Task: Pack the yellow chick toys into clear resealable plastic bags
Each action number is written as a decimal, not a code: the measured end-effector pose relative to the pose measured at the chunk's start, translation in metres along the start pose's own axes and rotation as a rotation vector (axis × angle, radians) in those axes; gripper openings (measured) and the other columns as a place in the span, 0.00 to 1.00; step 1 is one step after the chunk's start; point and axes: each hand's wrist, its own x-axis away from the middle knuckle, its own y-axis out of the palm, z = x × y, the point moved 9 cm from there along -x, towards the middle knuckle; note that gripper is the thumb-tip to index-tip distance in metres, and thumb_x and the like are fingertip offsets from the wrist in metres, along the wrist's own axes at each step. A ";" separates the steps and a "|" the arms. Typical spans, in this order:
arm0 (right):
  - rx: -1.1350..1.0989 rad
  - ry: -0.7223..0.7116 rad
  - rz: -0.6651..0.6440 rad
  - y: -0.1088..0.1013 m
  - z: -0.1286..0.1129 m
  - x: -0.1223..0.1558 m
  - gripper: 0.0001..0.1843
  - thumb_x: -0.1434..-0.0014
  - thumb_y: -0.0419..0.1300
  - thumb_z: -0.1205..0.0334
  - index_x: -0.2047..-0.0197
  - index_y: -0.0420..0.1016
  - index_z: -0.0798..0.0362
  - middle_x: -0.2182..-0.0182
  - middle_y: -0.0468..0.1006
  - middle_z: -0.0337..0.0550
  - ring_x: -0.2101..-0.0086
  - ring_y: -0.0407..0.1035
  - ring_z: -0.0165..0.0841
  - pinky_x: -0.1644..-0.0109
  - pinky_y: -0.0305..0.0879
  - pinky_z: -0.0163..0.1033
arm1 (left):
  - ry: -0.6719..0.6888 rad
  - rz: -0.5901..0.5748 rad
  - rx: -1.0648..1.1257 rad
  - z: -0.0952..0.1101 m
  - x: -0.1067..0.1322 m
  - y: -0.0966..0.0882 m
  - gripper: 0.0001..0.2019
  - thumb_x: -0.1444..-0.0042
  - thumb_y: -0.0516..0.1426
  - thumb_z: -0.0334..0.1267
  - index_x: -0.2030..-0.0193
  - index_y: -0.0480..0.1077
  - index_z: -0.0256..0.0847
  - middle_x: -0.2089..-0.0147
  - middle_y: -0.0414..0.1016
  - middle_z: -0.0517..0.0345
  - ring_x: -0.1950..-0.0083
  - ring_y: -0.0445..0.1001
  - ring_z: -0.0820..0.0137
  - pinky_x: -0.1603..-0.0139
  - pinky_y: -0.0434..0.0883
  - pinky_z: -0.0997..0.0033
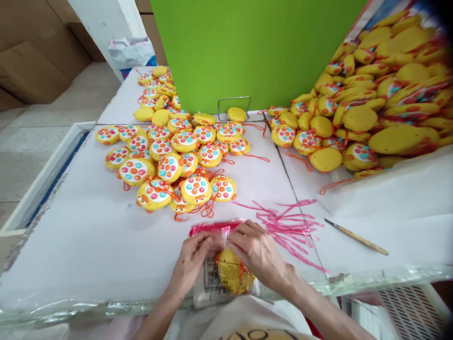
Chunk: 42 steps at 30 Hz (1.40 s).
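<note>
A clear plastic bag (208, 283) with dark print lies at the table's front edge, with a yellow duck-shaped toy (229, 271) inside, its plain back facing up. My left hand (194, 257) pinches the bag's upper left part, thumb against fingers. On the other side, my right hand (256, 250) has its fingers closed on the bag's top near the middle. Between the hands, the film looks bunched and shiny. Pink-red packaging (215, 227) shows just beyond the fingers. Whether either hand also holds a thin strip is too small to tell.
Yellow toys with coloured buttons and orange cords (186, 141) lie heaped beyond my hands. A larger pile (361, 118) spills from the right. Pink plastic strips (290, 226) and a wooden-handled pointed tool (357, 237) lie at right. A green board (255, 52) stands behind.
</note>
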 end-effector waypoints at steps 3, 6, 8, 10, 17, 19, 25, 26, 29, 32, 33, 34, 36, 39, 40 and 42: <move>-0.073 -0.013 0.065 0.005 -0.009 -0.007 0.07 0.36 0.55 0.63 0.63 0.74 0.51 0.68 0.76 0.42 0.63 0.66 0.36 0.55 0.61 0.40 | 0.014 -0.054 0.049 -0.002 -0.001 0.005 0.12 0.44 0.55 0.42 0.60 0.73 0.36 0.62 0.78 0.52 0.60 0.75 0.64 0.55 0.71 0.66; -0.048 0.001 0.074 0.010 -0.013 -0.014 0.06 0.37 0.55 0.67 0.63 0.74 0.52 0.69 0.76 0.42 0.64 0.67 0.36 0.55 0.61 0.40 | 0.019 -0.067 0.038 -0.001 -0.004 0.009 0.12 0.45 0.55 0.41 0.59 0.73 0.36 0.64 0.78 0.53 0.63 0.74 0.66 0.60 0.70 0.68; 0.001 -0.002 0.049 0.012 -0.015 -0.019 0.06 0.38 0.56 0.69 0.65 0.73 0.53 0.69 0.77 0.43 0.65 0.68 0.35 0.57 0.61 0.39 | 0.046 -0.070 -0.039 0.003 -0.004 0.011 0.12 0.44 0.53 0.41 0.61 0.73 0.36 0.66 0.77 0.55 0.65 0.73 0.66 0.63 0.70 0.70; 0.060 -0.020 0.018 0.014 -0.019 -0.023 0.05 0.40 0.57 0.70 0.67 0.72 0.54 0.70 0.77 0.44 0.67 0.68 0.36 0.60 0.61 0.39 | 0.100 -0.039 -0.170 0.010 -0.003 0.010 0.12 0.43 0.52 0.41 0.64 0.73 0.37 0.69 0.75 0.56 0.67 0.71 0.67 0.66 0.68 0.71; -0.030 0.062 0.091 -0.003 0.003 -0.025 0.07 0.41 0.55 0.70 0.69 0.71 0.53 0.72 0.76 0.41 0.70 0.68 0.33 0.65 0.60 0.35 | 0.156 -0.008 -0.298 0.012 0.005 0.010 0.12 0.41 0.50 0.41 0.58 0.72 0.41 0.65 0.78 0.55 0.63 0.76 0.64 0.61 0.71 0.68; -0.092 0.170 0.132 -0.014 0.039 -0.014 0.08 0.42 0.53 0.71 0.67 0.72 0.53 0.70 0.77 0.40 0.69 0.69 0.32 0.65 0.61 0.33 | 0.105 -0.020 -0.203 0.003 0.003 0.005 0.12 0.42 0.51 0.43 0.59 0.71 0.41 0.63 0.79 0.53 0.61 0.77 0.63 0.58 0.72 0.66; 0.136 0.634 0.236 -0.050 0.192 0.062 0.11 0.43 0.51 0.63 0.65 0.75 0.53 0.72 0.78 0.44 0.71 0.72 0.36 0.68 0.61 0.36 | -0.023 -0.008 -0.072 -0.024 -0.004 -0.013 0.12 0.44 0.54 0.48 0.64 0.68 0.40 0.66 0.79 0.52 0.64 0.78 0.62 0.62 0.74 0.64; 0.178 0.686 0.252 -0.056 0.208 0.076 0.12 0.43 0.50 0.62 0.65 0.75 0.54 0.72 0.78 0.46 0.72 0.71 0.38 0.69 0.61 0.37 | -0.036 -0.008 -0.056 -0.027 -0.005 -0.014 0.12 0.45 0.54 0.48 0.64 0.67 0.40 0.66 0.79 0.52 0.64 0.78 0.62 0.62 0.74 0.64; 0.234 0.751 0.227 -0.067 0.225 0.104 0.13 0.43 0.51 0.61 0.66 0.76 0.53 0.71 0.78 0.48 0.71 0.71 0.40 0.70 0.59 0.39 | -0.074 0.008 0.016 -0.032 -0.005 -0.014 0.12 0.46 0.55 0.47 0.64 0.67 0.40 0.67 0.79 0.53 0.64 0.78 0.63 0.63 0.73 0.65; 0.229 0.686 0.167 -0.072 0.200 0.105 0.14 0.44 0.54 0.59 0.57 0.75 0.51 0.64 0.78 0.46 0.72 0.71 0.38 0.70 0.59 0.39 | -0.110 0.032 0.073 -0.031 -0.003 -0.013 0.11 0.48 0.57 0.46 0.65 0.66 0.40 0.70 0.79 0.56 0.66 0.78 0.64 0.64 0.73 0.66; 0.199 0.650 0.179 -0.075 0.187 0.100 0.17 0.44 0.55 0.59 0.52 0.73 0.50 0.61 0.77 0.47 0.72 0.70 0.37 0.70 0.60 0.38 | -0.117 0.031 0.085 -0.030 -0.003 -0.012 0.11 0.48 0.58 0.45 0.66 0.66 0.40 0.70 0.79 0.56 0.65 0.78 0.64 0.63 0.73 0.67; 0.140 0.615 0.204 -0.077 0.173 0.094 0.19 0.44 0.55 0.60 0.49 0.71 0.51 0.61 0.77 0.46 0.72 0.70 0.35 0.70 0.61 0.38 | -0.121 0.026 0.096 -0.028 -0.002 -0.011 0.11 0.48 0.58 0.45 0.66 0.66 0.39 0.69 0.79 0.56 0.65 0.78 0.64 0.62 0.73 0.67; -0.063 0.540 0.187 -0.071 0.146 0.078 0.15 0.44 0.55 0.61 0.54 0.74 0.51 0.67 0.77 0.43 0.74 0.69 0.32 0.70 0.62 0.36 | -0.121 0.015 0.119 -0.026 -0.001 -0.010 0.11 0.48 0.58 0.44 0.66 0.66 0.39 0.67 0.79 0.55 0.63 0.78 0.64 0.61 0.73 0.66; -0.336 0.452 -0.016 -0.033 0.109 0.050 0.10 0.43 0.55 0.64 0.73 0.75 0.52 0.81 0.72 0.35 0.78 0.65 0.29 0.73 0.59 0.33 | -0.125 0.016 0.150 -0.027 0.000 -0.010 0.10 0.48 0.59 0.44 0.65 0.66 0.39 0.66 0.79 0.56 0.62 0.78 0.65 0.61 0.73 0.67; -0.388 0.435 -0.056 -0.020 0.101 0.042 0.10 0.44 0.55 0.66 0.74 0.75 0.52 0.81 0.72 0.35 0.78 0.64 0.28 0.73 0.58 0.32 | -0.127 0.019 0.156 -0.028 0.000 -0.011 0.10 0.48 0.59 0.43 0.65 0.66 0.39 0.67 0.79 0.56 0.63 0.78 0.65 0.61 0.73 0.68; -0.481 0.432 -0.050 0.001 0.093 0.029 0.06 0.46 0.58 0.67 0.70 0.76 0.53 0.77 0.74 0.35 0.77 0.64 0.27 0.72 0.58 0.32 | -0.127 0.032 0.161 -0.030 0.001 -0.012 0.10 0.48 0.59 0.43 0.66 0.67 0.39 0.67 0.79 0.57 0.63 0.78 0.65 0.62 0.73 0.69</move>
